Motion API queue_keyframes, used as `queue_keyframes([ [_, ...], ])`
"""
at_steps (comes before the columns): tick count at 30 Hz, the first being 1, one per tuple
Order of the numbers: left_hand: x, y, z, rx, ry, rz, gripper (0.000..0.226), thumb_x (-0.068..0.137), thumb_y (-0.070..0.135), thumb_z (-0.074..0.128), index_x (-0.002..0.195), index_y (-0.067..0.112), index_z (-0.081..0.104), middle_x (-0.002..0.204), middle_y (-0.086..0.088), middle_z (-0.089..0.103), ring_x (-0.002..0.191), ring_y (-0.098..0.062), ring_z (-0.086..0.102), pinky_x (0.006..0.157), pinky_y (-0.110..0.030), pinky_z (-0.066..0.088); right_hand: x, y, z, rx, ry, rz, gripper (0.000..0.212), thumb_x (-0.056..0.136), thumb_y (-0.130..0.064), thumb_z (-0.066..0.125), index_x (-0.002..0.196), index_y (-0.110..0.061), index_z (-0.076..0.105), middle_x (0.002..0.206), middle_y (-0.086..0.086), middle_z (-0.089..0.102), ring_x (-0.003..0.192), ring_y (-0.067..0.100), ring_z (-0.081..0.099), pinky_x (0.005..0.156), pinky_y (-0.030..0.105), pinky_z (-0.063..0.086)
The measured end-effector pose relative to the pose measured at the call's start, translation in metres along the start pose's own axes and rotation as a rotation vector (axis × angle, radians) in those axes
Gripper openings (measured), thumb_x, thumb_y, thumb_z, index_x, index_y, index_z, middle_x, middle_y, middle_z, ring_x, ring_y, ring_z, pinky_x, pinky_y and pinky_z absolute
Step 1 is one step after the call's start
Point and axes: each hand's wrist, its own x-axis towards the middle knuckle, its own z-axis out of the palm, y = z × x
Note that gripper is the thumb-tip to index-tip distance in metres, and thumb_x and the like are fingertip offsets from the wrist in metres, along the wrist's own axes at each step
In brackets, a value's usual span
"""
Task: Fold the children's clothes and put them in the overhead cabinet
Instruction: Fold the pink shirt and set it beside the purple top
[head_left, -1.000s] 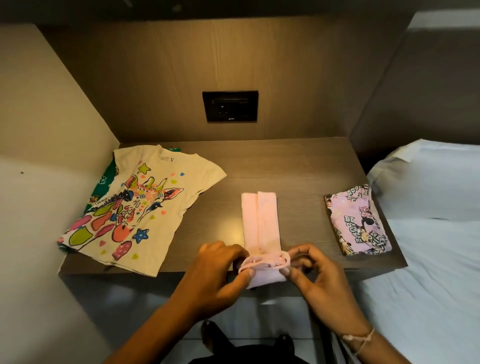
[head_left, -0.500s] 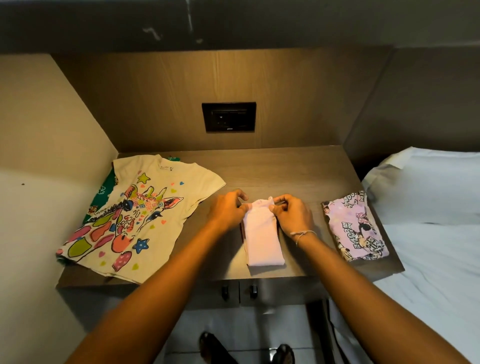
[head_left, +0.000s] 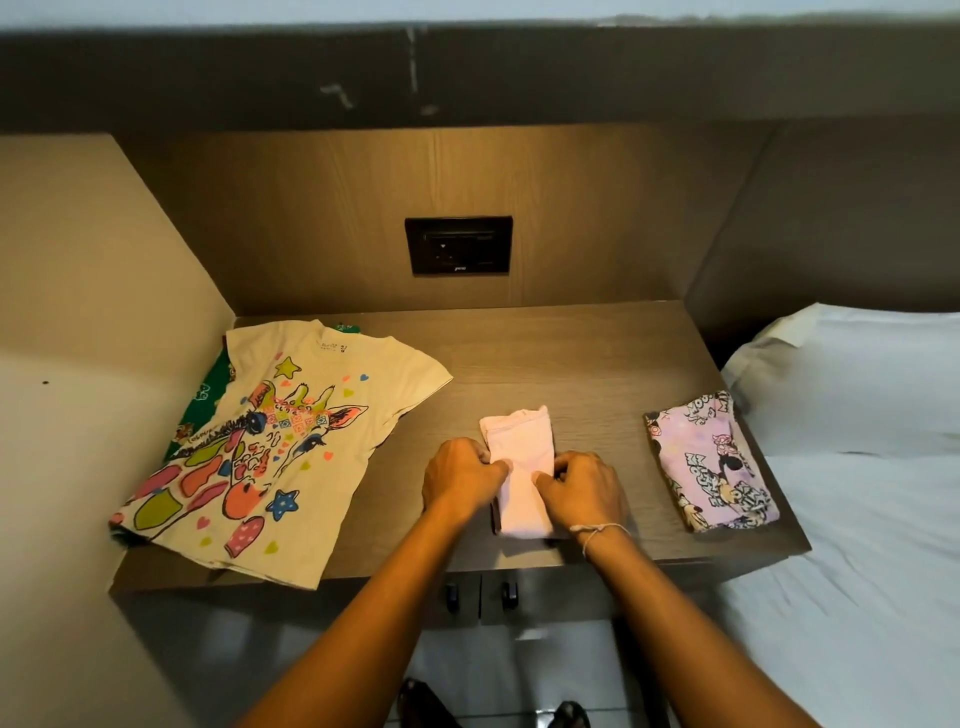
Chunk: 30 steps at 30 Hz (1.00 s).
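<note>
A small pink garment (head_left: 521, 457), folded into a narrow strip, lies in the middle of the wooden table (head_left: 571, 364). My left hand (head_left: 460, 475) grips its left edge and my right hand (head_left: 584, 486) grips its right edge, both about halfway down its length. A cream T-shirt with a colourful giraffe print (head_left: 275, 441) lies flat at the left, on top of a green garment (head_left: 205, 400). A folded lilac cartoon-print garment (head_left: 709, 462) rests at the table's right end. The dark underside of the overhead cabinet (head_left: 467, 78) spans the top.
A black socket panel (head_left: 458, 245) sits in the wooden back wall. A beige side wall (head_left: 104, 312) closes the left. A bed with white sheet and pillow (head_left: 857, 415) adjoins the right. Two drawer handles (head_left: 480, 595) show below the table's front edge.
The near end of the pink garment was folded up to its far end. Both hands then slid back from the far end to its middle, gripping the sides. The camera tilted upward.
</note>
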Motion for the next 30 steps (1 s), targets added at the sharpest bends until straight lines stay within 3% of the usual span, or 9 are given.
queue_keyframes([
  [4, 0.000, 0.000, 0.000, -0.203, -0.001, 0.037, 0.016, 0.080, 0.028, 0.074, 0.070, 0.026, 0.062, 0.082, 0.006, 0.069, 0.079, -0.015, 0.063, 0.075, -0.036, 0.058, -0.005, 0.002, 0.004, 0.098, 0.070, 0.030, 0.018, 0.085, -0.032, 0.067, 0.097, -0.018, 0.067, 0.100, 0.004, 0.070, 0.090, 0.023, 0.063, 0.071, 0.031, 0.052],
  [6, -0.005, -0.001, -0.001, -0.331, -0.031, 0.084, 0.013, 0.082, 0.023, 0.073, 0.078, 0.028, 0.061, 0.092, 0.003, 0.071, 0.085, -0.016, 0.066, 0.080, -0.042, 0.059, -0.006, 0.004, 0.003, 0.307, 0.085, 0.033, 0.013, 0.085, -0.024, 0.069, 0.093, -0.018, 0.061, 0.095, 0.003, 0.069, 0.085, 0.022, 0.064, 0.065, 0.028, 0.048],
  [11, -0.029, 0.020, -0.004, -0.640, -0.129, 0.212, 0.037, 0.082, 0.016, 0.074, 0.104, 0.032, 0.050, 0.114, 0.002, 0.066, 0.097, -0.014, 0.067, 0.072, -0.040, 0.062, -0.013, 0.015, -0.023, 0.818, 0.118, -0.027, 0.032, 0.087, 0.001, 0.063, 0.097, -0.028, 0.052, 0.100, 0.000, 0.068, 0.089, 0.005, 0.066, 0.059, 0.015, 0.053],
  [15, -0.049, 0.061, 0.014, -0.749, -0.236, 0.335, 0.047, 0.079, 0.015, 0.077, 0.111, 0.034, 0.049, 0.119, 0.007, 0.062, 0.104, -0.012, 0.064, 0.076, -0.036, 0.061, -0.014, 0.047, -0.069, 0.766, 0.231, -0.070, 0.042, 0.088, -0.005, 0.065, 0.117, -0.030, 0.048, 0.104, -0.016, 0.062, 0.095, 0.002, 0.064, 0.063, 0.016, 0.055],
  [18, -0.058, 0.103, 0.042, -0.840, -0.339, 0.357, 0.048, 0.078, 0.004, 0.075, 0.107, 0.032, 0.049, 0.113, 0.005, 0.065, 0.099, -0.014, 0.066, 0.060, -0.030, 0.059, -0.009, 0.079, -0.110, 0.619, 0.354, -0.063, 0.049, 0.088, -0.016, 0.068, 0.127, -0.032, 0.043, 0.120, -0.008, 0.056, 0.098, 0.006, 0.060, 0.067, 0.016, 0.056],
  [22, -0.053, 0.155, 0.083, -0.770, -0.403, 0.291, 0.049, 0.079, 0.000, 0.073, 0.104, 0.031, 0.043, 0.106, -0.006, 0.066, 0.085, -0.018, 0.067, 0.054, -0.033, 0.057, 0.013, 0.114, -0.149, 0.523, 0.379, 0.031, 0.053, 0.089, -0.020, 0.067, 0.133, -0.029, 0.041, 0.136, 0.004, 0.055, 0.111, 0.024, 0.058, 0.090, 0.045, 0.053],
  [25, -0.049, 0.167, 0.103, -0.530, -0.371, 0.289, 0.053, 0.079, 0.006, 0.076, 0.114, 0.024, 0.040, 0.115, -0.012, 0.064, 0.089, -0.026, 0.066, 0.070, -0.043, 0.059, 0.028, 0.131, -0.151, 0.320, 0.299, 0.105, 0.049, 0.088, -0.024, 0.068, 0.132, -0.022, 0.046, 0.134, 0.011, 0.059, 0.115, 0.035, 0.059, 0.096, 0.051, 0.049],
  [28, -0.045, 0.141, 0.111, -0.007, -0.098, 0.519, 0.066, 0.076, 0.040, 0.077, 0.128, 0.024, 0.039, 0.129, -0.001, 0.052, 0.118, -0.020, 0.049, 0.095, -0.037, 0.047, 0.024, 0.148, -0.140, 0.088, 0.335, 0.092, 0.049, 0.087, -0.038, 0.067, 0.130, -0.025, 0.048, 0.128, 0.008, 0.063, 0.111, 0.033, 0.061, 0.089, 0.045, 0.051],
  [30, -0.047, 0.123, 0.108, 0.089, 0.042, 0.768, 0.072, 0.079, 0.061, 0.062, 0.137, 0.027, 0.034, 0.140, 0.002, 0.044, 0.129, -0.017, 0.037, 0.107, -0.037, 0.032, 0.022, 0.158, -0.142, -0.003, 0.415, -0.076, 0.047, 0.088, -0.047, 0.062, 0.129, -0.031, 0.047, 0.130, 0.004, 0.060, 0.113, 0.028, 0.058, 0.087, 0.040, 0.050],
])
